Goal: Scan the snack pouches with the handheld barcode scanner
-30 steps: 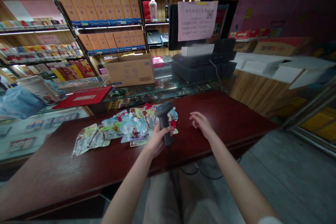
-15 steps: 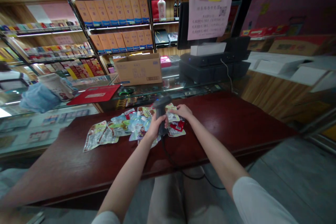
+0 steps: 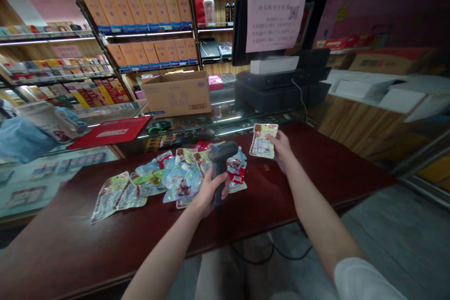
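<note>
My left hand (image 3: 210,191) is wrapped round the handle of a black barcode scanner (image 3: 220,165), its head upright and partly in front of the snack pile. In my right hand (image 3: 282,148) is a foil snack packet (image 3: 263,140), pinched by its right side and raised off the table. Several more snack packets (image 3: 117,193) lie in a heap to the left of and behind the scanner. Among them are light blue pouches (image 3: 183,180) with a cartoon print and a red packet (image 3: 238,176).
The dark red wooden table (image 3: 66,239) meets a glass counter. On that stand a cardboard box (image 3: 176,93), a red folder (image 3: 111,132), a computer mouse (image 3: 159,126) and a cash register (image 3: 281,85) with a paper notice (image 3: 274,22). A black cable (image 3: 255,262) hangs below the table edge.
My right hand came in to the pile, took a snack packet and has carried it off to the right. The scanner stays in my left hand; the camera view has shifted slightly.
</note>
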`<act>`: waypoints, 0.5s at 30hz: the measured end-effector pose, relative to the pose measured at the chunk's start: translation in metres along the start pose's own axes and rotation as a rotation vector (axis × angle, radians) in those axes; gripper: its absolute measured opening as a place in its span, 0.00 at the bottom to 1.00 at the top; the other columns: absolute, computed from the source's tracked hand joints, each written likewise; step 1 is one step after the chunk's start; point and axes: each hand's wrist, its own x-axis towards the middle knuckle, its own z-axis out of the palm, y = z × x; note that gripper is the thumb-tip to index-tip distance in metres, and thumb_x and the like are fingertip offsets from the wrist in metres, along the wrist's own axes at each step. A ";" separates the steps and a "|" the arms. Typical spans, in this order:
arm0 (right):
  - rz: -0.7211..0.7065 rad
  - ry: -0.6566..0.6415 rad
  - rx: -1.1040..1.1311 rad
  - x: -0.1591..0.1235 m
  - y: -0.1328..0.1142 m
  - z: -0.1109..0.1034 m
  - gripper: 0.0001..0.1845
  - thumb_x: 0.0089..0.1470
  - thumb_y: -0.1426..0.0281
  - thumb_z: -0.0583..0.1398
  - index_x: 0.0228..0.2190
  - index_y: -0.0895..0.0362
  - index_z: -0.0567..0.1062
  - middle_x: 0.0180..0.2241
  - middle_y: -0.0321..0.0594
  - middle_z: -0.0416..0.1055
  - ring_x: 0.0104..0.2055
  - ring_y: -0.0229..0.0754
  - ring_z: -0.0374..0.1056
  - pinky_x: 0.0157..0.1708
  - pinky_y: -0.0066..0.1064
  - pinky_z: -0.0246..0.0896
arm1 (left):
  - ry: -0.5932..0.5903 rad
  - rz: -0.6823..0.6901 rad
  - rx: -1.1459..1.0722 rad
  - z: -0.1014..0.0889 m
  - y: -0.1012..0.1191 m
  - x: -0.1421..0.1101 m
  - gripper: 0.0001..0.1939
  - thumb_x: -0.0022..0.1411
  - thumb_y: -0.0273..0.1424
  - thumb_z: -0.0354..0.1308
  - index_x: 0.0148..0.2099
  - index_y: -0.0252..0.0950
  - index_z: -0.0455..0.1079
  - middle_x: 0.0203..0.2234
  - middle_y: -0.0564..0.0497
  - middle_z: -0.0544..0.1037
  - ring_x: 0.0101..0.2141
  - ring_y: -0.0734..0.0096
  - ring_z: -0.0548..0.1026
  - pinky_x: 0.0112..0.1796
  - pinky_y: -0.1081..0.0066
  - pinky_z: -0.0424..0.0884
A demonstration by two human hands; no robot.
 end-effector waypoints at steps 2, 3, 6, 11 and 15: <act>0.018 0.066 0.033 0.003 0.001 -0.012 0.23 0.32 0.63 0.73 0.31 0.54 0.72 0.33 0.38 0.77 0.34 0.43 0.73 0.36 0.36 0.70 | -0.021 -0.026 0.029 0.002 -0.006 -0.002 0.19 0.53 0.42 0.65 0.33 0.38 0.59 0.13 0.60 0.65 0.12 0.81 0.60 0.15 0.78 0.56; 0.025 0.084 0.057 0.003 0.002 -0.014 0.23 0.32 0.64 0.73 0.31 0.54 0.72 0.33 0.38 0.77 0.35 0.43 0.73 0.37 0.36 0.70 | -0.028 -0.039 0.041 0.003 -0.009 -0.003 0.19 0.53 0.42 0.65 0.33 0.38 0.59 0.14 0.60 0.66 0.12 0.81 0.60 0.14 0.78 0.56; 0.017 0.085 0.100 0.003 0.004 -0.012 0.23 0.33 0.63 0.73 0.32 0.54 0.72 0.33 0.38 0.78 0.35 0.43 0.74 0.37 0.36 0.71 | -0.051 -0.078 0.086 0.004 -0.015 -0.004 0.19 0.52 0.43 0.65 0.32 0.38 0.60 0.15 0.60 0.67 0.12 0.80 0.61 0.14 0.77 0.56; -0.020 0.039 0.118 -0.002 0.001 -0.006 0.26 0.32 0.60 0.74 0.32 0.54 0.72 0.32 0.36 0.78 0.34 0.43 0.75 0.38 0.37 0.72 | -0.078 -0.107 0.140 0.008 -0.016 -0.005 0.18 0.53 0.43 0.63 0.32 0.37 0.60 0.14 0.60 0.66 0.12 0.80 0.61 0.14 0.77 0.57; -0.034 0.008 0.184 -0.010 -0.004 -0.003 0.25 0.31 0.60 0.75 0.32 0.54 0.74 0.34 0.36 0.80 0.34 0.44 0.76 0.39 0.38 0.73 | -0.109 -0.108 0.136 0.009 -0.016 -0.006 0.17 0.54 0.43 0.63 0.31 0.37 0.60 0.15 0.59 0.66 0.12 0.81 0.62 0.14 0.78 0.57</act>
